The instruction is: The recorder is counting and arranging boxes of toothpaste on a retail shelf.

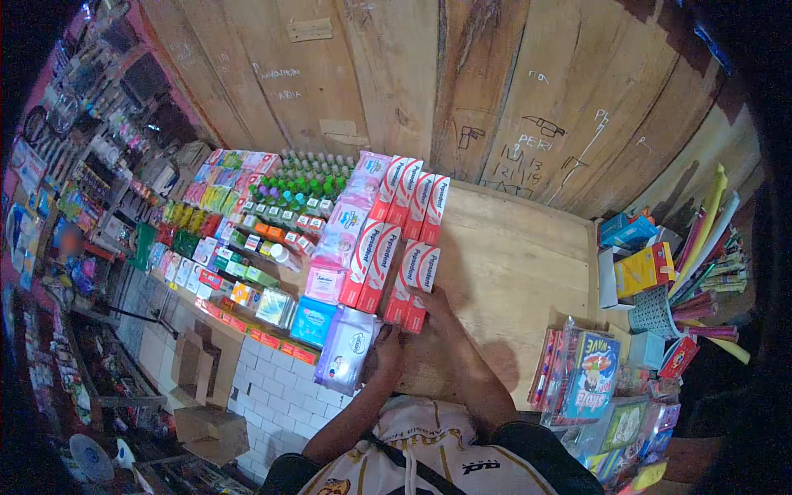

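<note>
Red and white Pepsodent toothpaste boxes stand in rows on the light wooden shelf board. My right hand grips the near end of a pair of these boxes, slightly apart from the pair to their left. My left hand is beside the lower end of the boxes, near a purple and white Cussons wipes pack; its fingers are partly hidden, and whether it holds anything cannot be told. Pink wipes packs and a blue pack line the left side of the toothpaste.
Green-capped bottles, small medicine boxes and colourful sachets fill the left. A plank wall rises behind. At the right are a yellow box, a grey basket and wrapped books. A cardboard box lies lower left.
</note>
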### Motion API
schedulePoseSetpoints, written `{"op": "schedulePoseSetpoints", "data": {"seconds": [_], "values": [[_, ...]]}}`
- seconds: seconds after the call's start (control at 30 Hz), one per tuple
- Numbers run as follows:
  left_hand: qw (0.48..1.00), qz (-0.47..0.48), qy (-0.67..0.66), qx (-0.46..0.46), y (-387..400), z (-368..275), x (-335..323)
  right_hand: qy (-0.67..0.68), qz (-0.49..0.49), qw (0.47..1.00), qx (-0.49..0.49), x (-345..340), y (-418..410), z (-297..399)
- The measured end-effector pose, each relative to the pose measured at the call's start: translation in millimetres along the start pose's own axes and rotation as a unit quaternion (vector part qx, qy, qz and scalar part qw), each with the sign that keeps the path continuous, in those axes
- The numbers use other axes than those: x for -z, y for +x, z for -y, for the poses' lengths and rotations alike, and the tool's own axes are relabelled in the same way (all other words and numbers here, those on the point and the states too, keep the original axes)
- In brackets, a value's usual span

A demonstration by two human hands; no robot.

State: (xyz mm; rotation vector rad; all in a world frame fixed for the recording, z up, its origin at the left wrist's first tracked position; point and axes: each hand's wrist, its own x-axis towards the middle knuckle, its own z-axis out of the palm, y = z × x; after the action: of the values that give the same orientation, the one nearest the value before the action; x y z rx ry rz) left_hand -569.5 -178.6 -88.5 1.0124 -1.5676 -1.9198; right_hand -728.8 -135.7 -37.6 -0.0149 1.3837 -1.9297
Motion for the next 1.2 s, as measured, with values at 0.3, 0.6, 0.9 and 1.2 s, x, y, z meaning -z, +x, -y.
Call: {"op": "schedulePoseSetpoints", "data": {"seconds": [0.3,0.6,0.9,1.2], "values": [[0.984,0.072,-0.111,0.119,-5.4,-36.0,-8.0,-0.030,-0.011,0.999,0.016,3.9,8.5,-16.1],[0.924,0.030,-0.309,0.223,-13.6,-24.6,0.2,-0.047,-0.025,0.998,0.045,8.3,5.5,-11.8],[0.953,0.037,-0.170,0.248,-27.7,-41.9,2.1,-0.177,-0.046,0.978,0.099,18.0,-20.6,-1.1],[0.934,0.128,-0.187,0.277,-37.9,-36.6,12.9,-0.593,-0.251,0.749,0.153,24.4,-11.6,-41.8]]}}
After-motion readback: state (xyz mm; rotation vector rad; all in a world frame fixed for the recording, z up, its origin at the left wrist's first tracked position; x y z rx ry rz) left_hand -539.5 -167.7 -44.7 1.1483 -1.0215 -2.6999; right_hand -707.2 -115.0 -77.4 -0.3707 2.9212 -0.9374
